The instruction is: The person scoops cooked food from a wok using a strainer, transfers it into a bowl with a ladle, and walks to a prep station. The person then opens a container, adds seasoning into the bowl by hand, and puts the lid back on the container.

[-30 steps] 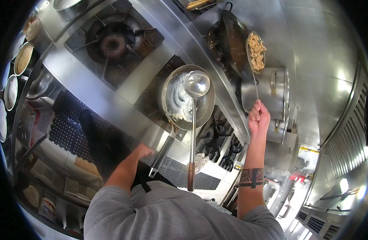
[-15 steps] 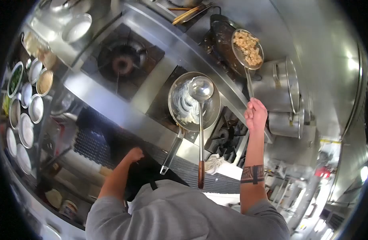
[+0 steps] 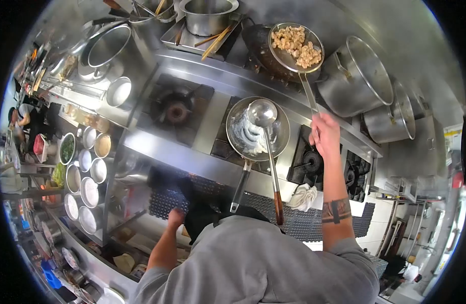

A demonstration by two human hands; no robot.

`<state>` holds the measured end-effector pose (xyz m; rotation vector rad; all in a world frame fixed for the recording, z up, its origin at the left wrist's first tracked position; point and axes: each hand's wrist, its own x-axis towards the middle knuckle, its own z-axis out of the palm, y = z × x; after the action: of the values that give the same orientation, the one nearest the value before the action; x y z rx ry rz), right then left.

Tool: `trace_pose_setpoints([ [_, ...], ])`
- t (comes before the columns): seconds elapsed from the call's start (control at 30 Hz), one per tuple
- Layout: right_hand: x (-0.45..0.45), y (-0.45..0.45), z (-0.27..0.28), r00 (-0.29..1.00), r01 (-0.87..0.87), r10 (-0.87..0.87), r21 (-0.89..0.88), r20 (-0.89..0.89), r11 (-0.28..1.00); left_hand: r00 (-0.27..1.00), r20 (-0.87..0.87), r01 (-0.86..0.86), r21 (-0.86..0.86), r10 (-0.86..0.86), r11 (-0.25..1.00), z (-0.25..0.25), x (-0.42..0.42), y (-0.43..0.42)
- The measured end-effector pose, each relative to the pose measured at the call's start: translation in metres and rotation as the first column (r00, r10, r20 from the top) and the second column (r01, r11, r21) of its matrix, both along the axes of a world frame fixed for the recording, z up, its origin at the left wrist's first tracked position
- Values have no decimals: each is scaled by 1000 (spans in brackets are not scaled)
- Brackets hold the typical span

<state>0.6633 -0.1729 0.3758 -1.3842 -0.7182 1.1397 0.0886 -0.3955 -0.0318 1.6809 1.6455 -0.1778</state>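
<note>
My right hand (image 3: 325, 136) is closed round the handle of a round strainer (image 3: 309, 90). Browned, chopped pieces of food (image 3: 297, 46) lie in its bowl, above the dark wok (image 3: 261, 53) at the back of the range. My left hand (image 3: 176, 217) hangs low beside my waist, away from the stove; its fingers are hidden and nothing shows in it. In front of me a frying pan (image 3: 282, 140) with a whitish, creamy smear stands on the stove. A ladle (image 3: 263, 112) rests in the pan, its wooden-ended handle pointing towards me.
Two large stockpots (image 3: 362, 81) stand right of the wok. A bare burner (image 3: 176, 109) is left of the pan. Several ingredient tubs (image 3: 89, 191) line the left counter. A crumpled cloth (image 3: 303, 197) lies at the stove's front edge. Far left, another person (image 3: 26, 117) is visible.
The camera view has turned, so the stove sits further right and more of the back shelf shows. My right hand still holds the strainer over the wok; the ladle stays in the pan.
</note>
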Motion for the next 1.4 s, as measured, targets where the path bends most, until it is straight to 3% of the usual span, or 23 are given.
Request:
trace_pose_setpoints([
  [0.03,1,-17,3,1000,5,-5,7,-9,1000,952,141,-270,-45,273,962,19,22,4],
  [0.07,2,-35,6,1000,-16,16,-14,17,1000,810,267,-508,-125,522,852,47,51,16],
  [0.13,-2,-74,8,997,-35,39,-60,69,998,844,451,-307,-41,291,951,129,107,51],
  [0.2,-7,-111,5,989,-38,54,-113,141,993,507,609,-247,-575,610,780,167,157,73],
  [0.27,-12,-142,-11,979,-20,51,-157,198,987,372,590,-92,-745,717,661,235,199,96],
  [0.33,-22,-164,-26,946,22,53,-224,320,974,347,614,26,-762,709,647,245,222,107],
  [0.4,-22,-179,-64,752,39,74,-157,655,987,324,637,151,-765,699,627,252,230,111],
  [0.47,-33,-184,-73,582,55,40,-88,812,995,434,792,188,-546,430,816,257,231,113],
  [0.53,-35,-192,-79,586,74,45,-109,809,991,459,766,159,-568,449,807,253,225,113],
  [0.6,-34,-196,-90,593,86,56,-133,803,987,509,787,165,-487,348,858,237,219,115],
  [0.67,-29,-201,-101,411,61,-48,26,911,998,557,757,116,-478,341,871,248,215,117],
  [0.83,-31,-209,-113,424,72,-116,94,898,993,553,736,95,-523,392,847,256,201,126],
  [0.9,-38,-208,-115,854,305,-201,-149,480,940,547,739,104,-526,393,844,245,194,129],
  [0.93,-43,-205,-112,854,300,-197,-148,481,942,530,731,94,-553,429,827,240,192,129],
  [1.0,-53,-198,-103,923,367,-379,-148,-68,919,507,728,85,-575,461,814,231,184,129],
  [1.03,-60,-194,-94,886,376,-414,-201,-207,905,508,709,65,-597,488,799,230,179,129],
  [1.07,-62,-192,-93,890,368,-405,-193,-208,910,509,690,45,-618,514,785,230,173,130],
  [1.13,-62,-193,-91,738,265,-337,-208,-585,941,505,688,80,-639,521,765,233,155,132],
  [1.2,-69,-183,-95,757,171,-221,-141,-615,975,531,647,33,-662,548,749,230,135,131],
  [1.27,-94,-160,-81,598,146,-178,-111,-781,983,544,620,-1,-673,566,739,226,112,130],
  [1.3,-99,-143,-87,493,99,-63,-16,-868,995,562,588,-33,-687,582,726,224,104,131],
  [1.37,-127,-89,-82,207,136,-44,-16,-977,991,559,576,-47,-695,596,717,225,85,132],
  [1.4,-149,-54,-60,240,134,-54,-22,-969,991,557,562,-64,-705,612,706,225,76,133],
])
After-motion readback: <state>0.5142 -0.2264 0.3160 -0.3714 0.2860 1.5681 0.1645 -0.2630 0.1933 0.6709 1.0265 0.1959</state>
